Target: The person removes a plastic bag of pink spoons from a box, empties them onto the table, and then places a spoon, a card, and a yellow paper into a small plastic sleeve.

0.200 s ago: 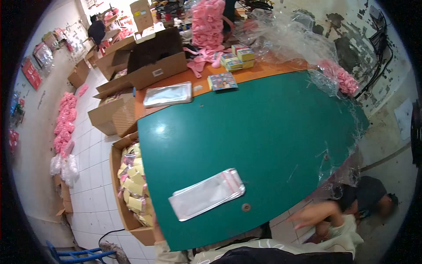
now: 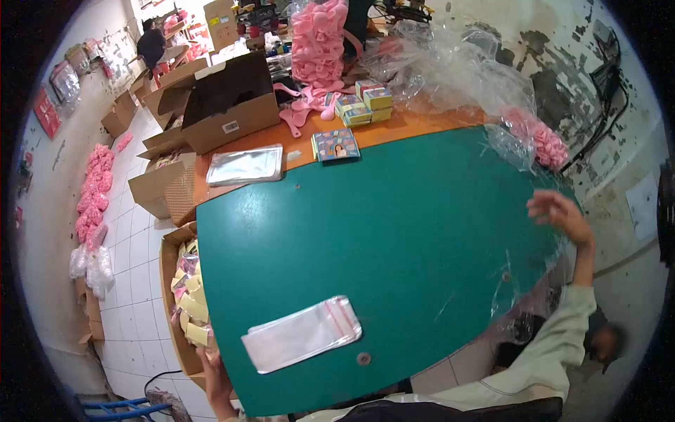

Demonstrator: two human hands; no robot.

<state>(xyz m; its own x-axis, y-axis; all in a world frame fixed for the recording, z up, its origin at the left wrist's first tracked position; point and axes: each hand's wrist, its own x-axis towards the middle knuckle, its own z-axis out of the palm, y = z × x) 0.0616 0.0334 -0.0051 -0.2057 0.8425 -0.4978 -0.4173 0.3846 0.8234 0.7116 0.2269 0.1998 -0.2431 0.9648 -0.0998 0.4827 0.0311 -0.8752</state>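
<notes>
Nearest, at seven to eight o'clock from the middle of the green tabletop [image 2: 394, 232], the left hand [image 2: 214, 376] was raised beside the table edge and the carton of packets [image 2: 193, 302]; its fingers looked partly bent, but whether it gripped anything could not be told. The stack of clear bags [image 2: 299, 336] lay on the green surface at seven o'clock, its reddish-striped end to the right, touched by neither hand. At three o'clock the right hand [image 2: 559, 214] hovered near the table's right edge, open, fingers apart and slightly curled, holding nothing. Farther off, on the orange surface [image 2: 415, 124], a second pile of clear bags [image 2: 245, 165] lay at ten o'clock, and printed cards [image 2: 337, 145] at eleven, beyond them pink handled pieces [image 2: 302, 112] and small stacked blocks [image 2: 365, 105]. Crumpled plastic [image 2: 450, 70] spread at one o'clock. Behind, an open brown box [image 2: 232, 105] stood between ten and eleven; farthest, a person [image 2: 150, 46] sat at ten.
</notes>
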